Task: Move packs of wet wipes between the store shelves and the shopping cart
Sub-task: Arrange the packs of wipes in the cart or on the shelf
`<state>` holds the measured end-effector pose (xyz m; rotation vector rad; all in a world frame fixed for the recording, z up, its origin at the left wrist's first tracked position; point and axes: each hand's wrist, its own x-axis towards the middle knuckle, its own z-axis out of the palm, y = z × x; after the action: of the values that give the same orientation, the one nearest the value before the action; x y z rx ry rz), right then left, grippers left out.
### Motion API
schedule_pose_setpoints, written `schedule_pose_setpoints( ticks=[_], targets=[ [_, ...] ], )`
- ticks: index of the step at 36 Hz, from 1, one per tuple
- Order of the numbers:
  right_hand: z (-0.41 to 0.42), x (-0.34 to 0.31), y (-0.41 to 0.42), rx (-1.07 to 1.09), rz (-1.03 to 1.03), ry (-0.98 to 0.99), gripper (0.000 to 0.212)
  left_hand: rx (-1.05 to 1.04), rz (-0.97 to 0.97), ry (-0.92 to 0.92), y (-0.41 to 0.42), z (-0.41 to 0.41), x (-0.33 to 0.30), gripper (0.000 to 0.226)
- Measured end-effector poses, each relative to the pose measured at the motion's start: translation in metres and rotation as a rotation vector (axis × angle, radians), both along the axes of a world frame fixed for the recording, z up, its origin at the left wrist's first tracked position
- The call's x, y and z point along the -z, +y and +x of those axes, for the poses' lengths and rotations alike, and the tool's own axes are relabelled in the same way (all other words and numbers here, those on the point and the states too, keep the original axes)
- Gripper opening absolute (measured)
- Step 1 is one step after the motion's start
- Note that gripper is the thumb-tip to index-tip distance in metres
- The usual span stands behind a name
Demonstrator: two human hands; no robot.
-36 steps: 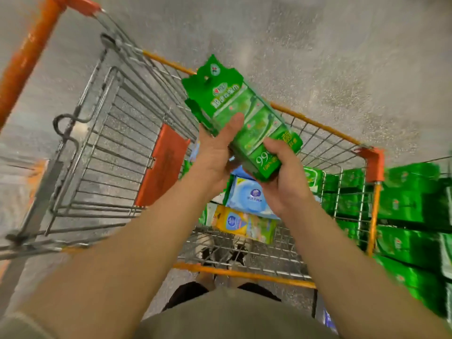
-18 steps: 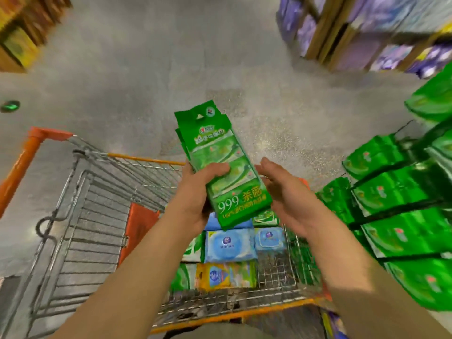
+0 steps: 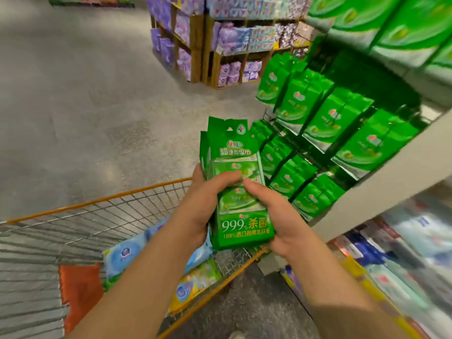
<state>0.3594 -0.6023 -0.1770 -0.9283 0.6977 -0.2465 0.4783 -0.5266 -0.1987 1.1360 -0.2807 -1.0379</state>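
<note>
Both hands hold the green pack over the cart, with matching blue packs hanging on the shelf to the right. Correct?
Not quite. The head view shows the packs hanging on the shelf are green, not blue. Both hands, left and right, do hold the green pack over the cart.

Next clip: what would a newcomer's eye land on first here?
Centre frame, the left hand and right hand grip a green wipes pack upright above the shopping cart. To the right, matching green packs hang in rows on the shelf; blue and yellow packs lie in the cart.
</note>
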Motion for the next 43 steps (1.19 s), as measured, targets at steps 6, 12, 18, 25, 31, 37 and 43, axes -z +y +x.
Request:
schedule_pose_setpoints(
  ticks=[6, 12, 18, 25, 31, 37, 43],
  targets=[
    [-0.087, -0.021, -0.016, 0.228, -0.051, -0.029, 0.049, 0.26, 0.0, -0.089, -0.036, -0.072, -0.028, 0.073],
    [-0.194, -0.035, -0.021, 0.416, -0.058, -0.098, 0.05, 0.494, -0.038, -0.112, -0.071, -0.169, -0.049, 0.074],
    [-0.328, -0.044, -0.01, 0.675, -0.081, -0.126, 0.04, 0.73, -0.091, -0.14, -0.099, -0.303, -0.059, 0.087],
    [-0.473, -0.053, 0.022, 0.999, -0.089, -0.1, 0.036, 0.987, -0.187, -0.162, -0.116, -0.462, -0.059, 0.073],
    [-0.568, -0.052, 0.043, 1.152, -0.066, -0.196, 0.031, 1.187, -0.047, -0.09, -0.105, -0.571, -0.061, 0.068],
    [-0.637, -0.057, 0.058, 1.296, -0.074, -0.264, 0.036, 1.407, 0.016, -0.183, -0.129, -0.663, -0.048, 0.006],
    [-0.697, -0.055, 0.047, 1.487, -0.083, -0.122, 0.028, 1.496, 0.13, 0.004, -0.144, -0.749, -0.045, 0.052]
  ],
)
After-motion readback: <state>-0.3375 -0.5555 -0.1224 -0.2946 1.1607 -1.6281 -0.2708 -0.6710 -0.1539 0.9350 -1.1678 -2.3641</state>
